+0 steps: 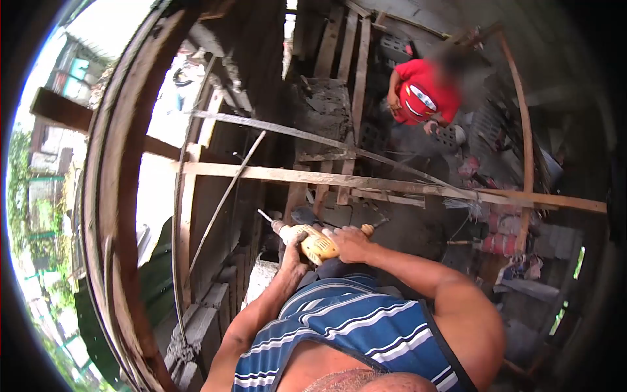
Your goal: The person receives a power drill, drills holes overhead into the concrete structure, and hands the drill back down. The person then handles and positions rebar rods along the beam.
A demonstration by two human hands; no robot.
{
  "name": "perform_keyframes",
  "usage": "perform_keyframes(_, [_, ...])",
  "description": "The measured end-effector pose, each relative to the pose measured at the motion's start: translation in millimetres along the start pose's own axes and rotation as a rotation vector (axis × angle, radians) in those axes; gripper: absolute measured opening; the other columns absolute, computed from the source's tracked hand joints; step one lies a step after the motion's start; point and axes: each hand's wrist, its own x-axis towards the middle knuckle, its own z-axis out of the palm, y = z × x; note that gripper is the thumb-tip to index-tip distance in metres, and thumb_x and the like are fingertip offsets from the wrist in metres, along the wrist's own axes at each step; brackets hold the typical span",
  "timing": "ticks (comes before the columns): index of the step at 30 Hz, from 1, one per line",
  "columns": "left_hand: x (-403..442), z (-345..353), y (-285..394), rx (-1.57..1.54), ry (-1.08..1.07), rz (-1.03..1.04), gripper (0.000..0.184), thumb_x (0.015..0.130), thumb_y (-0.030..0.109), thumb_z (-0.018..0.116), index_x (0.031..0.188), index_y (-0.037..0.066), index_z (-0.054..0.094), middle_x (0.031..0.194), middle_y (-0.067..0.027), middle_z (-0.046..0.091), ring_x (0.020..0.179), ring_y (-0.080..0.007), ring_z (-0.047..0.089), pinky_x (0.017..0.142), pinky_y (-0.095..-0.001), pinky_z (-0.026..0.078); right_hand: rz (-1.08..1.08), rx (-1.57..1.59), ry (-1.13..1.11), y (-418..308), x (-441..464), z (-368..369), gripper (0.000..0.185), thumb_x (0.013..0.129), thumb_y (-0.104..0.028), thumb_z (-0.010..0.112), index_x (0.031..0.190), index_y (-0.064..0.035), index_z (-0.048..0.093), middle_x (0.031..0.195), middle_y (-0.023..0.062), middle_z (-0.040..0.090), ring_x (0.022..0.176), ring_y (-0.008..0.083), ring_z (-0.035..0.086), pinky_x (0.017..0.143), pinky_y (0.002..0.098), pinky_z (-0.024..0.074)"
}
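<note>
A yellow power drill (318,245) lies across the front of my body, its thin bit (264,214) pointing to the upper left. My left hand (294,256) is closed around the front of the drill, just behind the chuck. Toward the back of the tool, my right hand (348,244) is wrapped on the handle end, with some fingers hidden. The bit's tip appears apart from the dark wall boards beyond it.
A wooden beam (392,185) crosses in front of me, with a thinner strip (281,129) slanting over it. Thick timber posts (121,196) and concrete blocks (199,333) stand at left. Below, a person in a red shirt (424,91) is near hollow blocks and rubble.
</note>
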Motion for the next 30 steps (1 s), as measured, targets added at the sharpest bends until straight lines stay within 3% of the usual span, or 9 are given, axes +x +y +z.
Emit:
perform_keyframes(6, [-103.0,1.1,8.9,0.146,-0.457,-0.217,0.063,0.090,0.050,0.062,0.137,0.010,0.046,0.127,-0.0160,0.057,0.116,-0.0341,0.055,0.098,-0.0504,0.042,-0.100,0.435,0.193,-12.3,-67.7,-66.3,0.057,0.073,-0.017,0.072,0.127,-0.0038,0.057,0.112,0.0186,0.067,0.102,0.0345,0.066,0.088,0.0434,0.0522])
perform_keyframes(8, [-129.0,12.9,4.8,0.315,-0.566,-0.013,0.070,0.088,0.053,0.063,0.141,0.012,0.044,0.130,-0.0145,0.056,0.119,-0.0330,0.053,0.101,-0.0495,0.041,-0.181,0.522,0.219,-20.1,-91.4,-91.4,0.056,0.073,-0.016,0.075,0.125,-0.0038,0.059,0.111,0.0186,0.068,0.102,0.0344,0.066,0.087,0.0420,0.0529])
perform_keyframes(14, [-148.3,47.1,-1.8,0.349,-0.918,0.118,0.083,0.071,0.029,0.088,0.140,0.011,0.045,0.136,-0.0064,0.054,0.127,-0.0242,0.050,0.109,-0.0444,0.039,-0.190,0.677,0.238,-39.9,-142.9,-122.3,0.057,0.067,-0.013,0.082,0.120,-0.0008,0.063,0.106,0.0161,0.070,0.097,0.0296,0.068,0.088,0.0344,0.0515])
perform_keyframes(20, [-254.9,105.6,10.9,1.103,-0.629,0.428,0.072,0.081,0.019,0.078,0.143,0.007,0.043,0.137,-0.0076,0.053,0.126,-0.0193,0.049,0.106,-0.0377,0.041,-0.270,0.724,0.455,23.2,-142.3,-74.5,0.075,0.065,-0.008,0.085,0.133,0.0007,0.055,0.127,0.0091,0.064,0.115,0.0204,0.060,0.099,0.0338,0.0465])
perform_keyframes(22, [-276.1,124.1,17.3,1.235,-0.622,0.578,0.065,0.083,0.012,0.074,0.141,0.005,0.045,0.133,-0.0078,0.056,0.124,-0.0194,0.050,0.106,-0.0374,0.042,-0.378,1.161,0.323,-20.7,-134.9,-112.9,0.074,0.072,-0.013,0.082,0.137,-0.0009,0.049,0.132,0.0124,0.059,0.121,0.0230,0.057,0.105,0.0362,0.0426])
perform_keyframes(23, [-291.2,136.2,17.0,1.254,-0.614,0.694,0.062,0.084,0.010,0.073,0.140,0.003,0.046,0.134,-0.0095,0.055,0.124,-0.0207,0.051,0.108,-0.0386,0.040,-0.473,0.448,0.619,-29.5,-125.1,-123.7,0.065,0.076,-0.013,0.078,0.135,-0.0034,0.052,0.132,0.0110,0.058,0.121,0.0211,0.057,0.106,0.0374,0.0433])
perform_keyframes(24, [-304.3,145.9,18.1,1.258,-0.603,0.823,0.060,0.085,0.009,0.073,0.139,0.001,0.046,0.134,-0.0113,0.055,0.125,-0.0219,0.051,0.110,-0.0398,0.038,-0.489,0.997,0.391,-31.8,-110.0,-122.9,0.064,0.079,-0.011,0.077,0.137,-0.0062,0.050,0.135,0.0095,0.056,0.119,0.0207,0.057,0.104,0.0383,0.0467])
perform_keyframes(25, [-308.5,149.5,19.3,1.219,-0.584,0.927,0.060,0.085,0.008,0.073,0.138,0.001,0.046,0.133,-0.0103,0.056,0.122,-0.0218,0.053,0.108,-0.0392,0.040,-0.497,1.553,0.356,-39.3,-111.2,-129.1,0.064,0.079,-0.014,0.078,0.136,-0.0070,0.048,0.129,0.0092,0.058,0.115,0.0226,0.059,0.097,0.0387,0.0509])
perform_keyframes(30, [-340.9,162.1,44.8,1.179,-0.426,1.185,0.065,0.089,0.026,0.067,0.142,-0.001,0.042,0.130,-0.0092,0.057,0.121,-0.0216,0.054,0.104,-0.0399,0.041,-0.896,1.522,0.409,-84.2,-81.4,-181.4,0.058,0.070,-0.017,0.082,0.116,0.0050,0.057,0.088,0.0117,0.068,0.078,0.0165,0.066,0.071,0.0277,0.0554])
